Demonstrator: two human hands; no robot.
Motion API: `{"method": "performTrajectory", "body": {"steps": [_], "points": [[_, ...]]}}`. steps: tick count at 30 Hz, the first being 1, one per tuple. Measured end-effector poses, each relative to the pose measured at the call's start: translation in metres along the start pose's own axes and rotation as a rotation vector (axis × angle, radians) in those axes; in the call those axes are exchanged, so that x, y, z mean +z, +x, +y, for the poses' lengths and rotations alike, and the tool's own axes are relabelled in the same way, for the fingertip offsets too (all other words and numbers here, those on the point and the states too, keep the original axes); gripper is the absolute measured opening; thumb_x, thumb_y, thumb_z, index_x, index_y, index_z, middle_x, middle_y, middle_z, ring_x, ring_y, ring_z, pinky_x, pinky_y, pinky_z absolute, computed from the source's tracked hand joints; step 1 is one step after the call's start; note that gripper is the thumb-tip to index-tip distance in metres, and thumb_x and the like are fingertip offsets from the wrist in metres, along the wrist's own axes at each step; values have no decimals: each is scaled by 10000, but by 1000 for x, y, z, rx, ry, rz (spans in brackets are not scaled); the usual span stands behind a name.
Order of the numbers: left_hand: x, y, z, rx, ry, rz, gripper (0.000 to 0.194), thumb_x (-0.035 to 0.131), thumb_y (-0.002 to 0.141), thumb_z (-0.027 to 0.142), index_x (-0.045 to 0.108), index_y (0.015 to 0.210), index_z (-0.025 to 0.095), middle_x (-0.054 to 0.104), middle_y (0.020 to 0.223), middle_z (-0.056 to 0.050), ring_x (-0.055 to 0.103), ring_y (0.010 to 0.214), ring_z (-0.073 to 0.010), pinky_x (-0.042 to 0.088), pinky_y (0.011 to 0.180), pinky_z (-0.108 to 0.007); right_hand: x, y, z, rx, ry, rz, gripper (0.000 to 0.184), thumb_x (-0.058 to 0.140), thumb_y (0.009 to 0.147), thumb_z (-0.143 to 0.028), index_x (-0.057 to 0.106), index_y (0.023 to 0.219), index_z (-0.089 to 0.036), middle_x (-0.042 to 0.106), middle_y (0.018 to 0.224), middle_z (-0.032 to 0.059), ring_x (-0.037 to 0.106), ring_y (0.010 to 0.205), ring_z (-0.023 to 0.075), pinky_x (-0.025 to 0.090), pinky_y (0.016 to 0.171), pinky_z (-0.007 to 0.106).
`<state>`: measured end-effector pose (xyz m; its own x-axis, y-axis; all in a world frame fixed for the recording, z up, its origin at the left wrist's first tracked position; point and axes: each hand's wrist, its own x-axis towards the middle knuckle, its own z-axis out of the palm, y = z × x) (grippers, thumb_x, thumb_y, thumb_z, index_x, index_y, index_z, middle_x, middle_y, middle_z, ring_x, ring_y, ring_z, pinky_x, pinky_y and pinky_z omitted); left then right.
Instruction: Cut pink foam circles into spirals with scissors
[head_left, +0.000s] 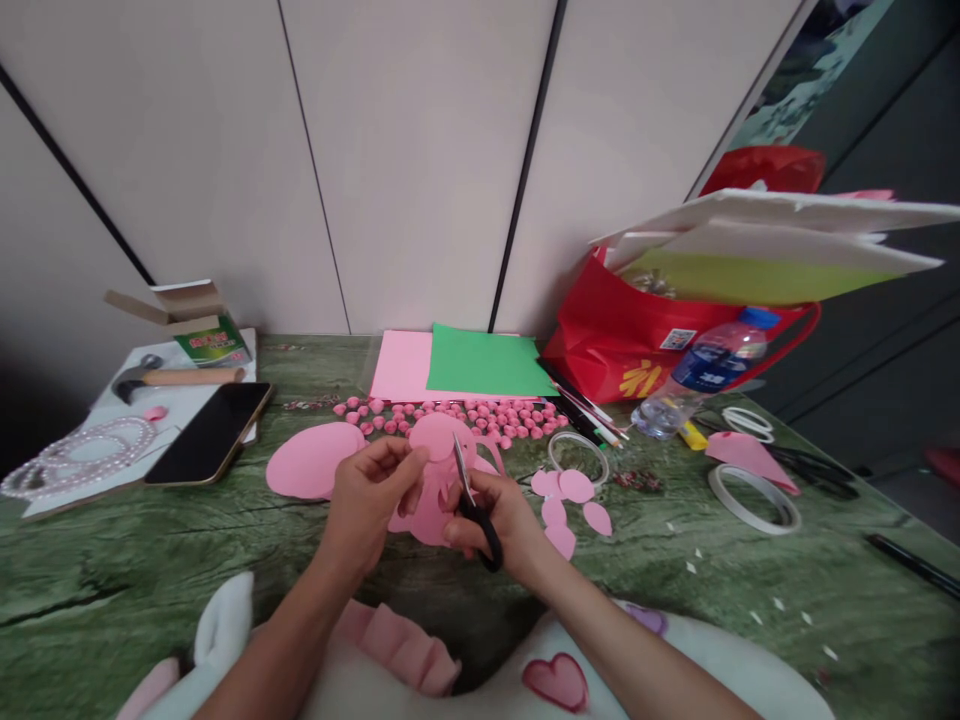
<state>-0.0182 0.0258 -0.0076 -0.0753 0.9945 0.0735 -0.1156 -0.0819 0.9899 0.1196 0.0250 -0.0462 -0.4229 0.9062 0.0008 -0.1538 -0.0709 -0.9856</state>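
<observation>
Between the thumb and fingers of my left hand (376, 487) is a rounded piece of pink paper (436, 434), held up over the table. My right hand (496, 525) grips a pair of scissors (480, 515) with black handles. Their blades point up and lie against the right side of that paper; whether they are cutting into it I cannot tell. More pink paper lies behind and below my hands. To the left sit large pink paper ovals (311, 460), and to the right are several small pink paper petals (576, 487).
Rows of small pink paper rolls (517, 412) lie behind my hands, before green paper (487, 362). A phone (210, 435), hammer (176, 377) and bead string (82, 455) are left. Right are tape rolls (754, 500), a water bottle (701, 375) and a red bag (600, 330).
</observation>
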Motion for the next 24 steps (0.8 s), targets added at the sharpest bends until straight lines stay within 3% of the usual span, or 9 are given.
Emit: {"method": "performTrajectory", "body": {"steps": [3,7,14,24], "points": [[2,-2,0,2,62,-20,104,580,676,233,517,653,153,440,409,76,357,334,-35,274,335,-148,0,0,1,-16,8,-4,313,720,499,-290,489,654,-147,490,455,-65,415,325,39,300,300,135],[5,-5,1,4,221,-74,175,581,675,262,515,568,141,459,398,63,372,326,-32,269,315,-139,1,-1,2,-22,0,-9,311,719,504,-303,502,662,-146,481,473,-61,422,340,46,309,308,146],[4,-5,-1,4,271,-46,268,553,696,306,486,497,140,461,389,60,372,320,-32,271,307,-139,1,0,4,-23,27,-56,345,728,491,-336,500,673,-152,458,472,-65,412,369,52,313,340,157],[6,-5,2,1,337,-197,279,561,685,293,492,466,134,438,373,67,363,332,-31,263,322,-139,2,2,1,-156,91,-77,432,747,484,-321,495,794,-159,470,563,-43,425,538,91,356,478,190]]}}
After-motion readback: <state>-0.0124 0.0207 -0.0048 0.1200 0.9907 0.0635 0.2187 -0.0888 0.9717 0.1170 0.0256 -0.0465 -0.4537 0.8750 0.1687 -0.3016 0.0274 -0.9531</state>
